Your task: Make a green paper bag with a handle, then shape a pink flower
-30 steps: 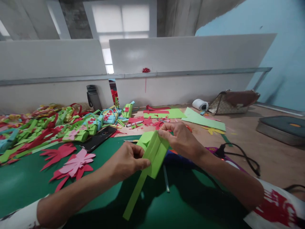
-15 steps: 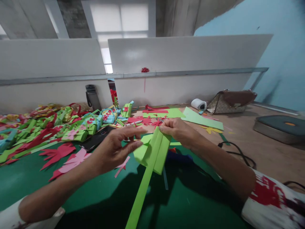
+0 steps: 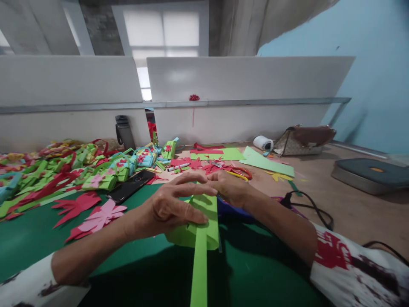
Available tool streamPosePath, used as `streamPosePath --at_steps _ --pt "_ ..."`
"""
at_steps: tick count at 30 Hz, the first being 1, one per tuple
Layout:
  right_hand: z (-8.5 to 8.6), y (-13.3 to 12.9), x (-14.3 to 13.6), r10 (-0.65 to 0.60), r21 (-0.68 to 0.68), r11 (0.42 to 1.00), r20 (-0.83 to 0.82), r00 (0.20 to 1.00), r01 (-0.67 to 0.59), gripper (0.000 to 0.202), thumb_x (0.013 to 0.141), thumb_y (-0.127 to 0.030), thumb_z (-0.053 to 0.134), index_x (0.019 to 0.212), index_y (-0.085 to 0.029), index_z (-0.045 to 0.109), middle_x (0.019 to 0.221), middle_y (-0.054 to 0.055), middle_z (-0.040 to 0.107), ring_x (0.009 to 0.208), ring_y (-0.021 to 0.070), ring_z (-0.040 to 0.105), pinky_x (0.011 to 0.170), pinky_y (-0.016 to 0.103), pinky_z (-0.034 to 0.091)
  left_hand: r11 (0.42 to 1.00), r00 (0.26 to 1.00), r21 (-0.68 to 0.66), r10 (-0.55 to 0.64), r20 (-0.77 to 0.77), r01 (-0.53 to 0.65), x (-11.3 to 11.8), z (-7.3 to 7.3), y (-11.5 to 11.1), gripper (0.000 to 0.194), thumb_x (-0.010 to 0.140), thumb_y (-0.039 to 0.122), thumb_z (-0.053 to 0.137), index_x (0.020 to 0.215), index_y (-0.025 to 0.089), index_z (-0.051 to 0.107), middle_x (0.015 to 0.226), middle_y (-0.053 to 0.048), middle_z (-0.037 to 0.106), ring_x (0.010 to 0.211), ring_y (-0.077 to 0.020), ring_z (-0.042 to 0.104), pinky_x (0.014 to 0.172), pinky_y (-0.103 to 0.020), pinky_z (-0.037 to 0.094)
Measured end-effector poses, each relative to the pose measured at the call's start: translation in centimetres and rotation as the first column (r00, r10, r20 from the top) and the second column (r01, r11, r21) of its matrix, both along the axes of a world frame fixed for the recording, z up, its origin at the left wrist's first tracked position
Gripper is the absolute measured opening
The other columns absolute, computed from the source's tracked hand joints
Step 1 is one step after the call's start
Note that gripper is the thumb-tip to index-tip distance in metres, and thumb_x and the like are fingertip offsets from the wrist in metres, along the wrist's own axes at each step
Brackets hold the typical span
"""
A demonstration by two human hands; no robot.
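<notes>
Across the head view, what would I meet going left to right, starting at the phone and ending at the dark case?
Phone, folded green paper, scissors, white roll, handbag, dark case.

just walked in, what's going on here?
A person has both hands at a folded green paper piece. The left hand has its thumb against it, by a green strip that runs down toward the person. The right hand is at its top edge, fingertips partly hidden. Phone and paper flowers lie to the left.
</notes>
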State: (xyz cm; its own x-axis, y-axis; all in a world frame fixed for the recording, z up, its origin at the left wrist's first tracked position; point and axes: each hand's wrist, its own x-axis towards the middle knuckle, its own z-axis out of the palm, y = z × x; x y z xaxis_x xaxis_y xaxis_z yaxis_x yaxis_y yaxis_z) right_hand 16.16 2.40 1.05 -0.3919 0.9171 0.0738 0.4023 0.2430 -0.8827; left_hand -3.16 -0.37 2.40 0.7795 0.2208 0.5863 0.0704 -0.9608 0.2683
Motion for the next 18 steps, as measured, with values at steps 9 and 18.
streamPosePath --at_steps 9,18 --pt "2.8 1.5 4.5 -0.375 0.436 0.859 0.176 0.910 0.269 0.029 0.085 -0.037 0.042 0.080 -0.013 0.058 0.074 0.003 0.061 0.063 0.0114 0.052 0.057 0.023 0.038 0.987 0.979 0.068 0.136 0.149 -0.148 -1.2 -0.3 1.5 0.029 0.079 0.004 0.046 0.095 0.020 0.065 0.093 -0.007 0.071 0.101 -0.0203 0.059 0.093 -0.037 0.042" --pt "0.6 3.5 6.6 -0.612 0.579 0.782 0.645 0.458 0.230 0.019 0.088 -0.024 0.047 0.094 -0.011 0.061 0.094 0.013 0.062 0.088 0.0214 0.058 0.076 0.035 0.044 0.855 0.839 -0.150 0.517 0.170 -0.497 -1.8 -1.8 2.7 0.023 0.078 0.014 0.048 0.080 0.019 0.070 0.077 -0.004 0.073 0.072 -0.0174 0.068 0.067 -0.024 0.052"
